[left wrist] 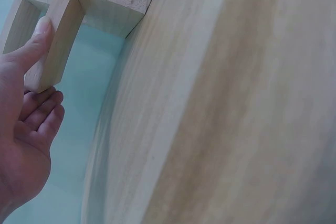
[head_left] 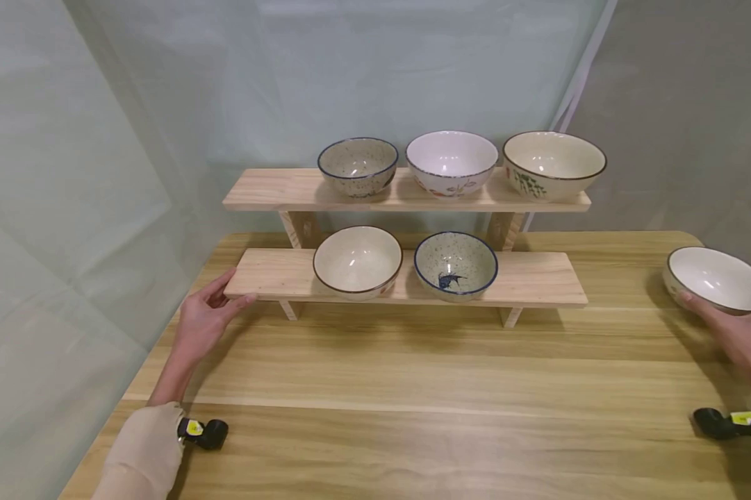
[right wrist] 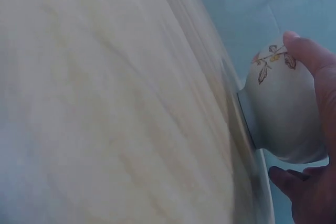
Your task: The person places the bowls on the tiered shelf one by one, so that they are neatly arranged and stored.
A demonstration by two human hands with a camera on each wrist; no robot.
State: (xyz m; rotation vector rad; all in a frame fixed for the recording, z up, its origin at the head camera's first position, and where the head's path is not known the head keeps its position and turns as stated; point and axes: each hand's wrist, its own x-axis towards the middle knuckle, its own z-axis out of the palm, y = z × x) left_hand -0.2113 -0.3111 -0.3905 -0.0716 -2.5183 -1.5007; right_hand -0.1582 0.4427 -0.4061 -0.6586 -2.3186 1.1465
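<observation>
Down at the bottom of the head view I see two sleeves with small black wrist cameras, resting over the wooden worktop (head_left: 413,389).

My right hand (head_left: 740,333) is at the far right edge of the worktop. Its fingers (right wrist: 307,56) curl round the outside of a white bowl (head_left: 715,279) with a little leaf picture on its side. The thumb sits by the rim and the other fingers tuck under the bottom. I cannot tell if the bowl is sitting on the worktop or is just off it.

My left hand (head_left: 203,319) is at the left end of the lower shelf (head_left: 538,281). The thumb lies along the front edge of the board and the fingers are loose below it, so it steadies the shelf and grips nothing.

That lower shelf has a cream bowl (head_left: 358,262) and a speckled fish bowl (head_left: 455,265), with bare board on the right. Three more bowls fill the upper shelf (head_left: 275,191).

I think I am at the picking-up step. Next the white bowl needs a level carry over to that bare spot, then a soft set-down beside the fish bowl without a bump.
</observation>
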